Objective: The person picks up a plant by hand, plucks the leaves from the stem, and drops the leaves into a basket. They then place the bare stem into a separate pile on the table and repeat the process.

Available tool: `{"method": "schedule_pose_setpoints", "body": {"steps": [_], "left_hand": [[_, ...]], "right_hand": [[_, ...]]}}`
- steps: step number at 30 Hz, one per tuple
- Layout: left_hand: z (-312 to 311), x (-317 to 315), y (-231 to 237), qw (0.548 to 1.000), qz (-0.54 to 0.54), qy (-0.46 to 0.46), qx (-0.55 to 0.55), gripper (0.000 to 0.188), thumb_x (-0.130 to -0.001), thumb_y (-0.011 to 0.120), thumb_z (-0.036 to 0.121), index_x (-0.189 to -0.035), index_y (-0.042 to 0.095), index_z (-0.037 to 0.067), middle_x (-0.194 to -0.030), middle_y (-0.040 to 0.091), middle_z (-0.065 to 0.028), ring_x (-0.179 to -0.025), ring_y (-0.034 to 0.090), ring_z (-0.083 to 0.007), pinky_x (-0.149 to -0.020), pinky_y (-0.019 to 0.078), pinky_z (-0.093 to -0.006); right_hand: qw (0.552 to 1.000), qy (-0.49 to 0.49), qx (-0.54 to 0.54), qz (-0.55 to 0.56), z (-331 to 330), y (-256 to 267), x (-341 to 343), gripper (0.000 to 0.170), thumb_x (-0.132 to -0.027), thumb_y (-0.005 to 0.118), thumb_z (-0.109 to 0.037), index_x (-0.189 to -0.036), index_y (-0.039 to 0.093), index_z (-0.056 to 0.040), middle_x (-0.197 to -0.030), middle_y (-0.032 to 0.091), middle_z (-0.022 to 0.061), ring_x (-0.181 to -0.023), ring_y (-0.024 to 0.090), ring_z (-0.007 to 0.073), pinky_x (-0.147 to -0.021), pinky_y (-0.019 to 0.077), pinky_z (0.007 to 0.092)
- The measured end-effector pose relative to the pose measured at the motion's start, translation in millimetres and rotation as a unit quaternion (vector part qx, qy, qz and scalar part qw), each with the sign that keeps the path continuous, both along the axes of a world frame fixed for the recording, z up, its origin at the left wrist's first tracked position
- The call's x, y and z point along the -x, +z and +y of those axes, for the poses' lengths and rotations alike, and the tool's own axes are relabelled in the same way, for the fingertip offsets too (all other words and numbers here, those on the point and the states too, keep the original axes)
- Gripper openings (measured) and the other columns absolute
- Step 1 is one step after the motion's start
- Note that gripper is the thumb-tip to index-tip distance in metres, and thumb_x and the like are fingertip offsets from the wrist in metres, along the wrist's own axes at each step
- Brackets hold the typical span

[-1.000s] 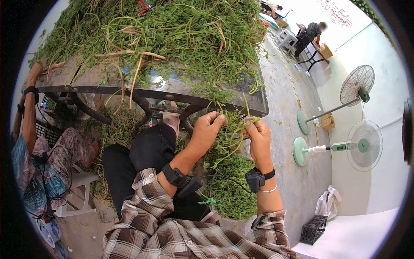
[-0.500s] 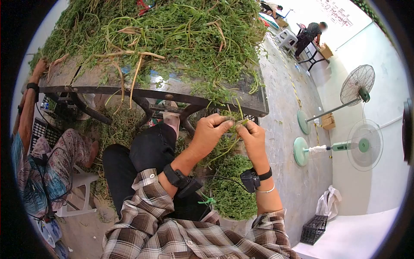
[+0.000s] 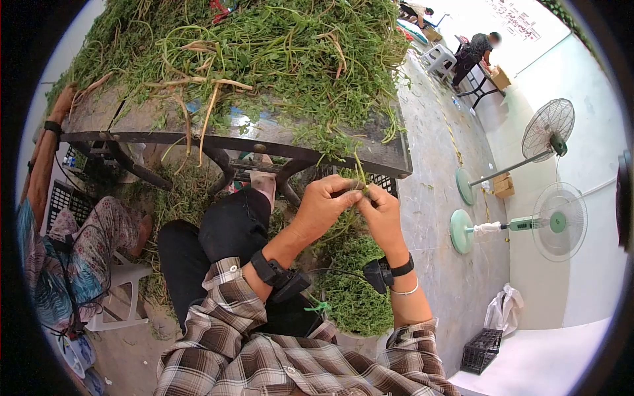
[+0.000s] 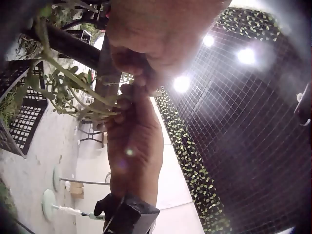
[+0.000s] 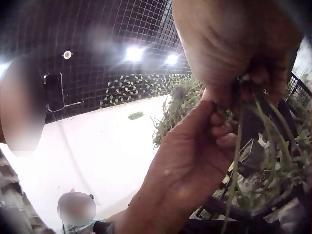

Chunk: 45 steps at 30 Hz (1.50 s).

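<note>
In the head view my left hand (image 3: 325,210) and right hand (image 3: 385,221) meet just off the table's front corner, fingertips touching. Both pinch thin green stems (image 3: 358,165) between thumb and fingers. In the left wrist view, stems with small leaves (image 4: 73,78) stick out from the right hand's (image 4: 134,141) fingers. The right wrist view has long stems (image 5: 237,161) hanging below the right hand (image 5: 234,53), with the left hand (image 5: 180,161) against it. Curled fingers hide where the stems are gripped.
A large heap of greens (image 3: 264,59) covers the table (image 3: 152,112). Below my hands stands a container full of greens (image 3: 356,290). Another person's arm (image 3: 49,145) reaches to the table at the left. Two fans (image 3: 558,221) and a black crate (image 3: 480,351) are at the right.
My right hand has moved left and come together with my left hand, which shifted slightly right. The stems between them are now mostly covered. The neighbour's hand has moved at the table's left edge.
</note>
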State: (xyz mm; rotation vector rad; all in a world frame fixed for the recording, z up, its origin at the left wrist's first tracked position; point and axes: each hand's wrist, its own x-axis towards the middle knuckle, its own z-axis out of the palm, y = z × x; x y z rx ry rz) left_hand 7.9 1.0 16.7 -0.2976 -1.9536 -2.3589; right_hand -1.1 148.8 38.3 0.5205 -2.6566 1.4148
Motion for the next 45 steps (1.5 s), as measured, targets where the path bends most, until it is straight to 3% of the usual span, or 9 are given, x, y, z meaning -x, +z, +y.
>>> {"method": "schedule_pose_setpoints", "body": {"steps": [7,10,13,16,22,25,32,34,45], "left_hand": [[3.1,4.6,-14.2,0.998,-0.017,0.029,0.052,0.013,-0.083,0.060,0.011,-0.088,0.061,-0.001,-0.076,0.060,-0.0030,-0.071,0.052,-0.0079,-0.063,0.0428,-0.0264],[4.3,3.7,-13.4,0.998,-0.033,0.035,0.037,0.015,-0.082,0.058,0.011,-0.088,0.057,-0.003,-0.077,0.060,-0.0109,-0.066,0.056,-0.0169,-0.059,0.0435,-0.0314],[2.0,8.9,-15.4,0.988,-0.012,0.123,0.090,0.015,-0.085,0.056,0.013,-0.087,0.055,-0.002,-0.073,0.059,-0.0090,-0.063,0.053,-0.0144,-0.057,0.0419,-0.0304],[-4.8,16.0,-21.8,0.989,-0.033,0.146,0.018,0.017,-0.086,0.055,0.014,-0.086,0.057,-0.002,-0.070,0.056,-0.0052,-0.062,0.048,-0.0109,-0.057,0.0401,-0.0287],[0.8,9.3,-14.9,0.997,-0.053,0.041,-0.031,0.022,-0.087,0.057,0.015,-0.102,0.061,0.000,-0.081,0.057,0.0027,-0.070,0.045,-0.0047,-0.062,0.0386,-0.0236],[3.3,9.0,-17.0,0.999,-0.046,0.004,-0.021,0.023,-0.084,0.058,0.012,-0.102,0.060,-0.003,-0.085,0.062,-0.0038,-0.075,0.050,-0.0070,-0.066,0.0434,-0.0268],[2.0,10.0,-21.7,0.999,-0.052,-0.013,0.005,0.019,-0.084,0.059,0.014,-0.091,0.061,-0.004,-0.075,0.059,-0.0022,-0.068,0.048,-0.0074,-0.060,0.0411,-0.0266],[0.3,10.2,-21.3,0.998,-0.063,0.021,-0.010,0.017,-0.085,0.059,0.016,-0.089,0.062,-0.001,-0.076,0.058,0.0022,-0.068,0.046,-0.0049,-0.062,0.0387,-0.0233],[-12.3,14.6,-15.6,0.982,-0.108,0.123,-0.089,0.017,-0.086,0.057,0.016,-0.084,0.063,0.000,-0.068,0.054,0.0033,-0.061,0.042,-0.0048,-0.055,0.0359,-0.0240]], "right_hand": [[0.999,0.006,-0.039,-0.010,-2.1,3.7,-4.2,0.018,-0.078,0.057,-0.009,-0.070,0.048,0.0041,-0.062,0.040,0.0095,-0.055,0.039,0.0174,-0.052,0.0325,0.0309],[0.999,0.025,-0.027,0.001,-4.9,3.7,-5.7,0.017,-0.079,0.057,-0.009,-0.071,0.049,0.0042,-0.063,0.041,0.0099,-0.056,0.041,0.0178,-0.052,0.0330,0.0314],[0.999,0.028,-0.045,-0.003,-2.6,4.1,-7.0,0.015,-0.080,0.056,-0.010,-0.074,0.052,0.0038,-0.064,0.043,0.0091,-0.057,0.043,0.0178,-0.054,0.0345,0.0307],[0.997,0.008,0.013,-0.071,1.7,9.3,-13.1,0.016,-0.082,0.055,-0.012,-0.077,0.056,0.0029,-0.066,0.048,0.0077,-0.059,0.046,0.0156,-0.055,0.0364,0.0289],[0.996,0.052,0.049,-0.052,10.5,10.4,-16.9,0.018,-0.085,0.054,-0.017,-0.080,0.058,0.0006,-0.068,0.051,0.0051,-0.062,0.047,0.0121,-0.057,0.0377,0.0270],[0.991,0.050,0.058,-0.107,10.3,15.0,-22.9,0.019,-0.085,0.054,-0.018,-0.080,0.058,0.0000,-0.068,0.051,0.0051,-0.062,0.048,0.0130,-0.057,0.0376,0.0271],[0.994,0.080,0.030,-0.061,7.7,13.4,-23.0,0.020,-0.086,0.053,-0.019,-0.079,0.057,-0.0006,-0.068,0.048,0.0051,-0.062,0.048,0.0145,-0.057,0.0377,0.0274],[0.994,0.076,0.037,-0.067,7.8,13.4,-23.8,0.019,-0.086,0.053,-0.017,-0.080,0.057,-0.0002,-0.067,0.049,0.0045,-0.062,0.048,0.0129,-0.057,0.0380,0.0267],[0.975,0.016,0.192,-0.107,23.4,1.6,-24.6,0.019,-0.089,0.053,-0.019,-0.084,0.057,-0.0012,-0.076,0.058,0.0017,-0.063,0.051,0.0083,-0.057,0.0402,0.0226]]}}
